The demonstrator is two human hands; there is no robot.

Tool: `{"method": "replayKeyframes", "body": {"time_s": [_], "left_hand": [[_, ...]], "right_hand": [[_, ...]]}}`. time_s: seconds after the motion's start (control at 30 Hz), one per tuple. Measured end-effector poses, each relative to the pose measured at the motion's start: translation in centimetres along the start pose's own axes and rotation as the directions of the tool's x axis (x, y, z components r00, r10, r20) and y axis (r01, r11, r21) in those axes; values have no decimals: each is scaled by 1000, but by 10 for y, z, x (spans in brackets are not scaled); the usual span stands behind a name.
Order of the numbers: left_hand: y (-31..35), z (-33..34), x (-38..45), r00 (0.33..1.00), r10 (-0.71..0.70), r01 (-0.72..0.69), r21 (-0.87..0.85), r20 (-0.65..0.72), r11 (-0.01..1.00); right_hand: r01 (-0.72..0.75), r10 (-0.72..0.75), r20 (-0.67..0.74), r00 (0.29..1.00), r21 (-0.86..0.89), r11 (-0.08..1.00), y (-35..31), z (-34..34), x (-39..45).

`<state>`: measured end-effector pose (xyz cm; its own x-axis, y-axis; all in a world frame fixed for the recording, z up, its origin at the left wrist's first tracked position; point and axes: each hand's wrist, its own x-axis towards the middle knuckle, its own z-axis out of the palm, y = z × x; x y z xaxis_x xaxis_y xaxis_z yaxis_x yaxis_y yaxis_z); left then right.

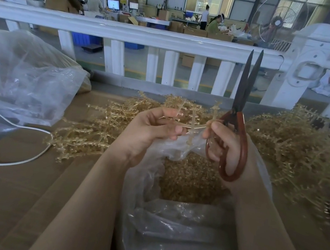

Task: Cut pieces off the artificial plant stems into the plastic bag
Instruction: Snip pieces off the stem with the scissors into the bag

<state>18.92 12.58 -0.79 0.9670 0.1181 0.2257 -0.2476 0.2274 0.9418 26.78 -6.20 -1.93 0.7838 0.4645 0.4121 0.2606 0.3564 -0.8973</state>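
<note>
My left hand [151, 127] pinches one end of a pale golden artificial plant stem [193, 124], which spans across to my right hand [220, 140]. The right hand grips red-handled scissors [239, 122], blades pointing up and nearly together, while its thumb and forefinger touch the stem's other end. Small side sprigs stick up and down from the stem. Directly below both hands stands an open clear plastic bag [145, 187] holding a mound of golden cut pieces [186, 180].
Piles of uncut golden stems [87, 131] lie on the cardboard-covered table, with a bigger heap of stems [295, 146] at the right. A large clear bag [23, 81] and a white cord [23, 127] sit at the left. A white railing [130, 34] runs behind.
</note>
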Motion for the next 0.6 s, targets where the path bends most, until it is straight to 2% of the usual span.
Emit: {"method": "replayKeyframes", "body": {"time_s": [0.1, 0.27, 0.43, 0.6], "left_hand": [[4, -3, -3, 998, -8, 11, -51, 61, 999], [6, 2, -6, 988, -79, 72, 56, 131, 996], [5, 10, -8, 969, -189, 168, 141, 157, 976], [6, 15, -8, 975, -183, 168, 117, 127, 979]], "right_hand": [[-20, 21, -42, 999, 24, 1000, 2, -3, 1], [-30, 29, -60, 998, -20, 999, -1, 0, -1], [-84, 83, -95, 992, -8, 996, -6, 5, -3], [-113, 109, -136, 985, -18, 993, -10, 8, -3]]}}
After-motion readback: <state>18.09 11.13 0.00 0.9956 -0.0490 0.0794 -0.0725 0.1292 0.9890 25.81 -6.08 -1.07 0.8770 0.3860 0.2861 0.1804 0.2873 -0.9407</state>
